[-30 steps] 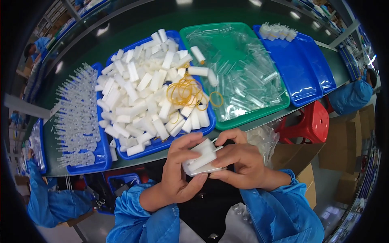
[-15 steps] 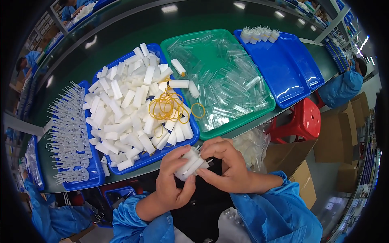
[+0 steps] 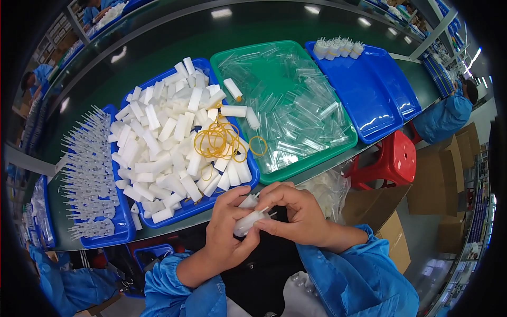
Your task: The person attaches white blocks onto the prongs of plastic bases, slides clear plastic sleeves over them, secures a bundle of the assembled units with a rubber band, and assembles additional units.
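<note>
In front of my chest, both hands are closed on a small bundle of white pieces with thin prongs (image 3: 244, 225). My left hand (image 3: 224, 238) cups it from the left, fingers over the top and thumb below. With thumb and index finger, my right hand (image 3: 298, 217) pinches its right end, where a thin prong shows. The fingers cover much of the bundle. Just beyond it lies a blue tray (image 3: 231, 193) heaped with white foam blocks (image 3: 168, 128). Yellow rubber bands (image 3: 216, 141) rest on the heap's right side.
A green tray (image 3: 282, 175) holds clear plastic sleeves. Right of it, a blue tray (image 3: 364, 100) carries several white bundles (image 3: 338, 48). White stemmed parts (image 3: 92, 174) fill the left tray. A red stool (image 3: 398, 158) and cardboard boxes (image 3: 393, 240) stand right. Other people work nearby.
The bundle has turned in my hands, and less of its far end shows now. My right fingers have shifted slightly left over it.
</note>
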A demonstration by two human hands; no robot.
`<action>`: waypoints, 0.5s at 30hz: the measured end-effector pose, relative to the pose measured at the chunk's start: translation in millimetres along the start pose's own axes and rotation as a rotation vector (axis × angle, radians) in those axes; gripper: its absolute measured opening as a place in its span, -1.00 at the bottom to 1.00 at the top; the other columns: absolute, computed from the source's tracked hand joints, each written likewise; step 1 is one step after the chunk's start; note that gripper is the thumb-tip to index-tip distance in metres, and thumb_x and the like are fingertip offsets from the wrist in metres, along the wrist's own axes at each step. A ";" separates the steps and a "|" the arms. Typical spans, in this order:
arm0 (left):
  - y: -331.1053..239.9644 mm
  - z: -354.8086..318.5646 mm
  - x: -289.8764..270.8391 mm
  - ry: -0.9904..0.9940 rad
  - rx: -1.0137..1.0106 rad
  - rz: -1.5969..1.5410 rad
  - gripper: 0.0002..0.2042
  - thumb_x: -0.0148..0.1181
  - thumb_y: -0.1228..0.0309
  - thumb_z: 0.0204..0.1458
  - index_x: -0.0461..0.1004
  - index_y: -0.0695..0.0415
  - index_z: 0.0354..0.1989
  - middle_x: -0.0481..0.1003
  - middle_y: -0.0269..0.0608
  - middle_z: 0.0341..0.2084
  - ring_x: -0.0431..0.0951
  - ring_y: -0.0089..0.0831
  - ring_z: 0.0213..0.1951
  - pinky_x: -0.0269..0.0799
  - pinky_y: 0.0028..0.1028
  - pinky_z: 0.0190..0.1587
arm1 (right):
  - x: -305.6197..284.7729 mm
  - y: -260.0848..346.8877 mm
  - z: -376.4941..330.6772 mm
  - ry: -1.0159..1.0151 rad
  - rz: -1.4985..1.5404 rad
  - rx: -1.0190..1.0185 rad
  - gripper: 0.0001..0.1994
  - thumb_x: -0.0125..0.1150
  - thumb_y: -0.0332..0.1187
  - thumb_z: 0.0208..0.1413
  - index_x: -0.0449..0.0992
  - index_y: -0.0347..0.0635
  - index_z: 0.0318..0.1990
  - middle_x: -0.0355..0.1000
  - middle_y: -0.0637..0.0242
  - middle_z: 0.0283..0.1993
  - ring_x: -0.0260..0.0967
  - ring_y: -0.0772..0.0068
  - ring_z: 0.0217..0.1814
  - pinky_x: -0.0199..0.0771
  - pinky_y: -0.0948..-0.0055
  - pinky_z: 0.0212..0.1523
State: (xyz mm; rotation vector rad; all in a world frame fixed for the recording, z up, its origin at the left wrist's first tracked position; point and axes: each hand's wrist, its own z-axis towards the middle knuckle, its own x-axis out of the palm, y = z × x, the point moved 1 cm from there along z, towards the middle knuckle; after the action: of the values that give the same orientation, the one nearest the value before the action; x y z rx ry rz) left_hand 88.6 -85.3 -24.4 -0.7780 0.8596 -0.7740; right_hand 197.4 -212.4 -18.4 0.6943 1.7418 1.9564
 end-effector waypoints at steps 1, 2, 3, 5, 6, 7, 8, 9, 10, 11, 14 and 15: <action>0.4 -0.8 -2.3 -0.005 0.003 0.004 -0.71 0.17 0.65 -0.22 0.33 0.26 -0.25 0.27 0.17 -0.03 0.44 -0.07 -0.09 0.35 -0.30 -0.05 | -6.3 10.9 7.3 0.155 -0.135 -0.001 -0.76 0.34 -0.43 -0.16 0.50 -0.16 -0.26 0.44 0.34 -0.27 0.36 0.50 -0.19 0.24 0.51 -0.13; 1.1 -1.4 -4.4 -0.022 -0.031 -0.013 -0.73 0.15 0.65 -0.21 0.33 0.27 -0.27 0.28 0.16 -0.03 0.45 -0.09 -0.11 0.36 -0.30 -0.06 | -13.3 20.0 14.5 0.308 -0.271 -0.002 -0.74 0.33 -0.47 -0.14 0.48 -0.20 -0.23 0.43 0.31 -0.19 0.32 0.50 -0.09 0.25 0.52 -0.08; 2.1 -2.4 -6.6 -0.039 -0.065 -0.030 -0.76 0.13 0.66 -0.21 0.34 0.28 -0.29 0.28 0.16 -0.04 0.47 -0.11 -0.14 0.36 -0.31 -0.07 | -20.9 25.2 22.2 0.309 -0.237 -0.023 -0.78 0.33 -0.42 -0.14 0.51 -0.16 -0.27 0.49 0.37 -0.27 0.35 0.51 -0.13 0.24 0.48 -0.08; 3.3 -5.6 -9.2 -0.050 -0.090 -0.060 -0.78 0.09 0.66 -0.21 0.35 0.29 -0.31 0.28 0.13 -0.03 0.47 -0.15 -0.13 0.35 -0.34 -0.06 | -40.8 26.4 39.1 0.160 -0.536 -0.173 -0.75 0.33 -0.40 -0.16 0.50 -0.15 -0.26 0.49 0.33 -0.31 0.38 0.42 -0.18 0.25 0.44 -0.11; 3.2 -7.1 -10.6 -0.056 -0.139 -0.137 -0.77 0.08 0.66 -0.21 0.36 0.29 -0.30 0.27 0.13 -0.03 0.47 -0.16 -0.13 0.34 -0.35 -0.06 | -47.1 26.9 46.1 0.154 -0.541 -0.176 -0.75 0.33 -0.40 -0.16 0.50 -0.15 -0.26 0.49 0.33 -0.31 0.38 0.42 -0.18 0.25 0.44 -0.11; 3.3 -6.6 -11.4 -0.061 -0.189 -0.212 -0.77 0.08 0.66 -0.21 0.38 0.29 -0.29 0.27 0.12 -0.03 0.46 -0.17 -0.13 0.34 -0.36 -0.06 | -53.4 27.2 53.3 0.059 -0.887 -0.228 -0.74 0.32 -0.40 -0.18 0.49 -0.15 -0.26 0.48 0.30 -0.30 0.38 0.35 -0.20 0.28 0.41 -0.15; 2.1 -5.4 -11.9 -0.058 -0.183 -0.213 -0.77 0.08 0.66 -0.21 0.38 0.29 -0.29 0.27 0.12 -0.03 0.46 -0.17 -0.13 0.34 -0.36 -0.06 | -57.1 25.9 57.0 -0.043 -1.232 -0.276 -0.73 0.31 -0.39 -0.19 0.48 -0.14 -0.26 0.47 0.27 -0.29 0.38 0.29 -0.22 0.30 0.38 -0.18; 0.6 -4.0 -12.5 -0.058 -0.169 -0.205 -0.76 0.08 0.66 -0.21 0.39 0.29 -0.28 0.26 0.12 -0.02 0.45 -0.17 -0.13 0.33 -0.36 -0.05 | -58.7 20.5 58.6 -0.048 -1.234 -0.278 -0.73 0.31 -0.39 -0.19 0.48 -0.14 -0.26 0.47 0.27 -0.29 0.38 0.29 -0.22 0.30 0.38 -0.18; -0.4 -3.2 -12.7 -0.059 -0.156 -0.195 -0.74 0.08 0.65 -0.22 0.41 0.29 -0.26 0.25 0.11 -0.02 0.44 -0.18 -0.12 0.32 -0.36 -0.04 | -59.3 13.8 60.7 -0.022 -1.279 -0.310 -0.73 0.31 -0.40 -0.21 0.47 -0.14 -0.27 0.45 0.28 -0.31 0.37 0.25 -0.24 0.30 0.35 -0.22; -0.3 -3.0 -12.9 -0.058 -0.153 -0.195 -0.74 0.08 0.65 -0.22 0.41 0.29 -0.26 0.25 0.11 -0.02 0.44 -0.18 -0.12 0.32 -0.36 -0.04 | -59.0 10.7 62.3 0.004 -1.324 -0.341 -0.73 0.30 -0.40 -0.24 0.46 -0.14 -0.29 0.44 0.28 -0.34 0.35 0.21 -0.27 0.29 0.31 -0.26; 0.5 -3.7 -14.5 -0.043 -0.167 -0.175 -0.73 0.09 0.64 -0.22 0.42 0.27 -0.25 0.25 0.11 -0.01 0.39 -0.18 -0.07 0.28 -0.33 0.00 | -54.2 11.0 63.9 0.013 -1.322 -0.280 -0.73 0.29 -0.43 -0.26 0.45 -0.17 -0.30 0.42 0.24 -0.30 0.34 0.19 -0.22 0.30 0.28 -0.22; 0.6 -3.4 -14.8 -0.041 -0.162 -0.159 -0.73 0.10 0.64 -0.21 0.42 0.27 -0.25 0.25 0.11 -0.01 0.36 -0.18 -0.05 0.25 -0.32 0.03 | -54.1 10.7 64.4 0.014 -1.322 -0.281 -0.73 0.29 -0.43 -0.26 0.45 -0.17 -0.30 0.42 0.24 -0.30 0.34 0.19 -0.22 0.30 0.28 -0.22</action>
State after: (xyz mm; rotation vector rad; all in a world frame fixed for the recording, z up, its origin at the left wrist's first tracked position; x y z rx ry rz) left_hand 79.4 -73.6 -21.2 -1.0119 0.8376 -0.8329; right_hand 279.9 -196.9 -6.7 -0.5075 1.2671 1.1522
